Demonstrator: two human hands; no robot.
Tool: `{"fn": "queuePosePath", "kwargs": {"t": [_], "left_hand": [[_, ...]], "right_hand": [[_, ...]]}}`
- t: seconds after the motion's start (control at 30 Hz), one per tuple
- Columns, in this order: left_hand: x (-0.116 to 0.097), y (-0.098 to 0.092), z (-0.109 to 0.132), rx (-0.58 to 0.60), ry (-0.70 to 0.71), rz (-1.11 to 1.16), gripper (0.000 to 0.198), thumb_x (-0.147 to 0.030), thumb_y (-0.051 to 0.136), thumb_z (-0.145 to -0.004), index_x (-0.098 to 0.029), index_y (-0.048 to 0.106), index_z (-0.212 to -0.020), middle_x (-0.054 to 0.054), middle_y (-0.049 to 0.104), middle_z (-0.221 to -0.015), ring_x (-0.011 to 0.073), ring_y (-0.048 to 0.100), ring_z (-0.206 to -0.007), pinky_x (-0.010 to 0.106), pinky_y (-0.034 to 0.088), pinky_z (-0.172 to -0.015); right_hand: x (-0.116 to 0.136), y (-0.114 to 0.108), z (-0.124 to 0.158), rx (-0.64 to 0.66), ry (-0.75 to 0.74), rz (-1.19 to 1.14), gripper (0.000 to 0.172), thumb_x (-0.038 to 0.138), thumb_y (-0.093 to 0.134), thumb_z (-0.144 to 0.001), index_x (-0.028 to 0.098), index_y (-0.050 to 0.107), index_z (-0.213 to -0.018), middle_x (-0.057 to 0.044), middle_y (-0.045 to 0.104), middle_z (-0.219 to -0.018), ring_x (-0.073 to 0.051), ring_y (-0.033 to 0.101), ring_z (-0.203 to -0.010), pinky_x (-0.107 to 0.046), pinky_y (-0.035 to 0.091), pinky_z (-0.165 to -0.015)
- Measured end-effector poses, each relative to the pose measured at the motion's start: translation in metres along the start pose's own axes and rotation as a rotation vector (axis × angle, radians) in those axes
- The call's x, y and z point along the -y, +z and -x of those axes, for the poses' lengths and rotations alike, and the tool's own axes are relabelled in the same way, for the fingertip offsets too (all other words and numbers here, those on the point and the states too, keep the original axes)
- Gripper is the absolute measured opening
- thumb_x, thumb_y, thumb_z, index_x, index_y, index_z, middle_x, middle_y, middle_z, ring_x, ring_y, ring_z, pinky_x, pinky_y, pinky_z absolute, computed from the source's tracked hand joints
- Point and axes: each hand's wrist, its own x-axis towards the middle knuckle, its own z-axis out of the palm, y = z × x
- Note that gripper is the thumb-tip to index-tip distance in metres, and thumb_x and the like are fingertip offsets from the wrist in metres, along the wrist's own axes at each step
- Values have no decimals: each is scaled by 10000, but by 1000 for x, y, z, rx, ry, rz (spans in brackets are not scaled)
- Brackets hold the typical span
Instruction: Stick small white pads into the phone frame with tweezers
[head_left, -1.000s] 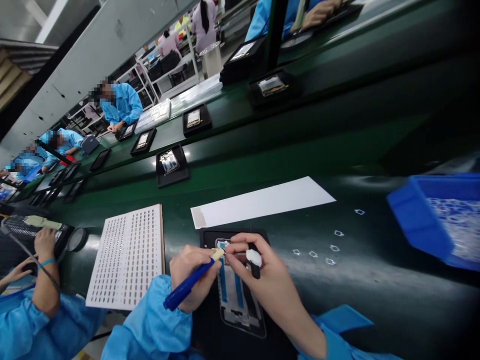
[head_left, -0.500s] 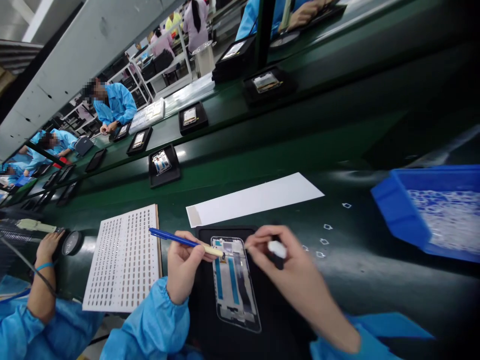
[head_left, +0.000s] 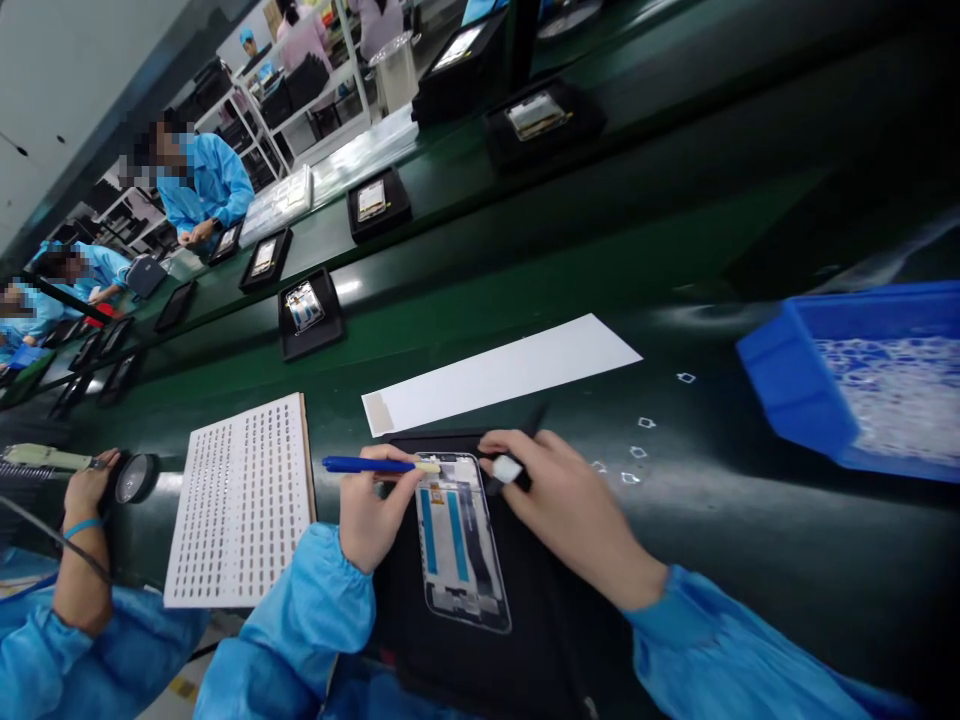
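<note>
A phone frame [head_left: 478, 560] with two blue strips lies in a black tray [head_left: 525, 660] in front of me. My left hand [head_left: 375, 515], at the frame's upper left, pinches a blue pen-like tool [head_left: 367, 465]. Its cream tip is over the frame's top end. To the right of that end, my right hand [head_left: 574, 510] is closed around a slim dark tool [head_left: 537, 420]; a white block-like piece [head_left: 508, 468] shows between the fingers. The kind of this tool cannot be made out, and its lower end is partly hidden by the fingers.
A white strip [head_left: 502, 375] lies beyond the tray. Rightward are several small white outline pieces [head_left: 646, 423] and a blue bin [head_left: 799, 375] of similar bits. A white slotted board [head_left: 240, 500] stands left, near a co-worker's hand [head_left: 90, 490]. Trays with phone parts [head_left: 309, 312] line the bench.
My right hand has turned over, fingers now bent leftward beside the frame, the dark tool pointing up. The blue tool has swung nearly level, its tip shifted slightly left and up.
</note>
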Motion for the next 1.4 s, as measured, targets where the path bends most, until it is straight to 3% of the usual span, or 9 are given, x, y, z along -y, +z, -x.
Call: {"fn": "queuePosePath", "kwargs": {"t": [0.23,0.47,1.0,1.27,1.4], "left_hand": [[3,-4,6,127,81,-180,78,-249,624,-878,-192,631,-930,44,720,-893,175,704,-799,266,583,-693],[4,-7,7,250,71,-353,74,-240,604,-889,-206,626,-951,37,727,-905,172,698,-778,262,563,-684],[4,-3,7,267,120,-412,94,-275,589,-909,-202,627,-954,41,725,-888,173,705,-769,261,566,-693],[-7,1,5,391,251,-555,119,-270,521,-951,-211,621,-974,39,709,-877,153,691,-773,225,534,-692],[-3,3,5,395,214,-524,114,-279,531,-945,-208,621,-944,38,697,-864,159,687,-774,231,530,-688]], "right_hand": [[4,18,13,132,46,-89,202,113,477,-804,223,599,-922,-37,607,-772,-215,526,-707,-326,356,-632],[6,20,19,150,35,-160,207,110,461,-834,237,559,-965,-22,650,-819,-223,552,-764,-360,319,-686],[10,17,17,143,42,-162,208,89,464,-822,226,560,-945,-25,625,-802,-210,538,-744,-345,307,-667],[10,17,17,121,21,-160,221,87,447,-812,239,554,-933,-16,630,-797,-210,549,-739,-351,315,-687],[9,17,18,125,13,-153,229,84,450,-808,242,552,-939,-9,637,-804,-215,553,-746,-351,314,-686]]}}
